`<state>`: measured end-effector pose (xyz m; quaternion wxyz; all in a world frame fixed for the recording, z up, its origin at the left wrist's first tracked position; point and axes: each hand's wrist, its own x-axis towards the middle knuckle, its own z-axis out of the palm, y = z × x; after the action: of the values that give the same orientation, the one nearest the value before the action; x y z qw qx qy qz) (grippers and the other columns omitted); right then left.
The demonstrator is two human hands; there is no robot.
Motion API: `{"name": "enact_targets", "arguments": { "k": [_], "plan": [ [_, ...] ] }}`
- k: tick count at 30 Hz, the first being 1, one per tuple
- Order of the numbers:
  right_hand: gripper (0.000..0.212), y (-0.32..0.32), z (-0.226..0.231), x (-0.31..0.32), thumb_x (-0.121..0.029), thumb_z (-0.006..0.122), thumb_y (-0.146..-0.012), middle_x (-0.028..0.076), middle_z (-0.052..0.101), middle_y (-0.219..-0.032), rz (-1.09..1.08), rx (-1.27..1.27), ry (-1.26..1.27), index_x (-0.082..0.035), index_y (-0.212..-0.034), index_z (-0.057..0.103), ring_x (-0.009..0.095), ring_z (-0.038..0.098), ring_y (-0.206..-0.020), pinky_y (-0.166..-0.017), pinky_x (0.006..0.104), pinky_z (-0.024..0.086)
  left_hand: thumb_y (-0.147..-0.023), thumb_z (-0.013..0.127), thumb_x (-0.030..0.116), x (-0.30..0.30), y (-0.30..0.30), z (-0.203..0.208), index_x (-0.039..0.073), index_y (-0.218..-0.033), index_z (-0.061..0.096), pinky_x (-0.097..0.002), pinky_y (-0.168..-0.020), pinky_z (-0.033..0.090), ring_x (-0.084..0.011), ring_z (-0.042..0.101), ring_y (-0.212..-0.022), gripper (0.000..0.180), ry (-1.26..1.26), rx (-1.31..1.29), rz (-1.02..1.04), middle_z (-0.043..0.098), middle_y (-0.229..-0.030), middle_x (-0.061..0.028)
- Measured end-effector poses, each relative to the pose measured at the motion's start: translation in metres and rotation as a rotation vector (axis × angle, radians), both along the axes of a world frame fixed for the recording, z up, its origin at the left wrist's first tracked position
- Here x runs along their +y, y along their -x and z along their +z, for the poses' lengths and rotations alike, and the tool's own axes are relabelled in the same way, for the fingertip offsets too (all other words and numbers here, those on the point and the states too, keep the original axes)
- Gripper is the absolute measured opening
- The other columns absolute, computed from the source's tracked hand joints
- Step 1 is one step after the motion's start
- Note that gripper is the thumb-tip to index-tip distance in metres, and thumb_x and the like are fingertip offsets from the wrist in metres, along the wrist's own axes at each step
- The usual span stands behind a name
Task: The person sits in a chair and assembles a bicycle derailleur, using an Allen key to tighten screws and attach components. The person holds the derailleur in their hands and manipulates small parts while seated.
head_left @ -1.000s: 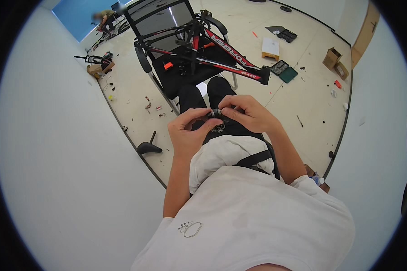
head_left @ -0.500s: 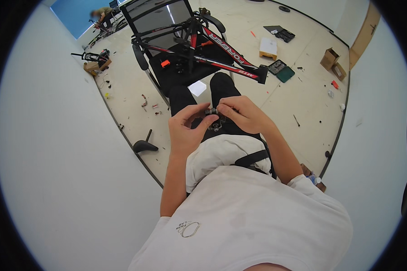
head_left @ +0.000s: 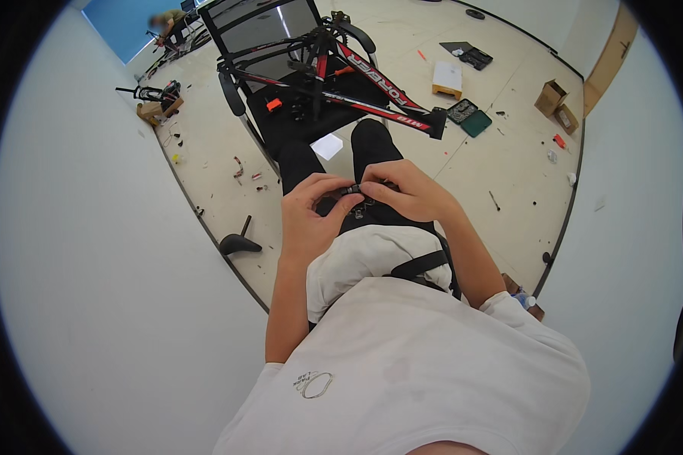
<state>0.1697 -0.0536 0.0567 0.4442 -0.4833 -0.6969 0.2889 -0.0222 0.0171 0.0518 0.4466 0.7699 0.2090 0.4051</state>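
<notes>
Above my lap, my left hand [head_left: 311,208] pinches a small dark cylindrical part [head_left: 350,190] between thumb and fingers. Its exact kind is too small to make out. My right hand [head_left: 406,191] has its fingertips closed on the right end of that same part, so the two hands almost meet. Several small shiny metal pieces [head_left: 360,213] show just below it, against my black trousers; my fingers partly cover them. Beyond my knees, a black and red bicycle frame [head_left: 379,80] lies across a black office chair [head_left: 284,133].
An orange object [head_left: 274,105] rests on the chair seat. On the floor to the left are a bicycle saddle [head_left: 240,243] and small scattered parts. A tool case [head_left: 474,121], a white box [head_left: 448,78] and cardboard boxes [head_left: 552,98] stand right. Another person [head_left: 173,29] works far left.
The small dark part has turned slightly in my fingers, and my right fingertips have shifted a little left over its end. Both hands keep hold of it.
</notes>
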Motion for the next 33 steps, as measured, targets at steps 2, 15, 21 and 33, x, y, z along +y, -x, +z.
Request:
{"name": "enact_targets", "arguments": {
  "k": [2, 15, 21, 33],
  "plan": [
    [0.020, -0.0016, 0.0024, -0.0019, -0.018, 0.057, -0.094, 0.006, 0.056, -0.068, 0.013, 0.036, 0.014, 0.001, -0.090, 0.061, 0.013, 0.048, -0.061, -0.056, 0.0282, 0.039, -0.075, 0.078, 0.001, 0.0008, -0.0006, -0.0020, -0.003, -0.095, 0.071, -0.0236, -0.072, 0.052, -0.0133, 0.065, -0.080, 0.021, -0.023, -0.046, 0.024, 0.066, -0.091, -0.0073],
    [0.016, -0.0019, 0.0052, -0.0042, -0.016, 0.060, -0.094, 0.010, 0.063, -0.075, -0.030, 0.010, -0.027, 0.000, -0.098, 0.063, 0.018, 0.056, -0.065, -0.061, 0.0302, 0.045, -0.071, 0.081, -0.001, -0.0020, 0.0017, 0.0002, 0.000, -0.094, 0.073, -0.0228, -0.068, 0.053, -0.0134, 0.067, -0.076, 0.024, -0.032, -0.126, 0.041, 0.069, -0.088, -0.0077],
    [0.017, 0.0007, 0.0061, -0.0034, -0.016, 0.056, -0.095, 0.014, 0.060, -0.074, -0.036, -0.074, -0.044, 0.001, -0.096, 0.061, 0.027, 0.054, -0.064, -0.060, 0.0334, 0.044, -0.072, 0.080, -0.004, -0.0036, 0.0041, 0.0055, -0.002, -0.097, 0.072, -0.0232, -0.074, 0.052, -0.0135, 0.065, -0.082, 0.026, -0.040, -0.072, 0.041, 0.068, -0.092, -0.0085],
    [0.027, 0.0026, 0.0058, -0.0026, -0.021, 0.046, -0.100, 0.017, 0.053, -0.068, 0.031, -0.144, -0.043, 0.001, -0.088, 0.054, 0.034, 0.050, -0.063, -0.060, 0.0386, 0.041, -0.073, 0.080, -0.002, -0.0017, 0.0055, 0.0039, -0.001, -0.096, 0.072, -0.0225, -0.073, 0.050, -0.0125, 0.064, -0.083, 0.024, -0.100, -0.020, 0.058, 0.068, -0.092, -0.0071]
  ]
}}
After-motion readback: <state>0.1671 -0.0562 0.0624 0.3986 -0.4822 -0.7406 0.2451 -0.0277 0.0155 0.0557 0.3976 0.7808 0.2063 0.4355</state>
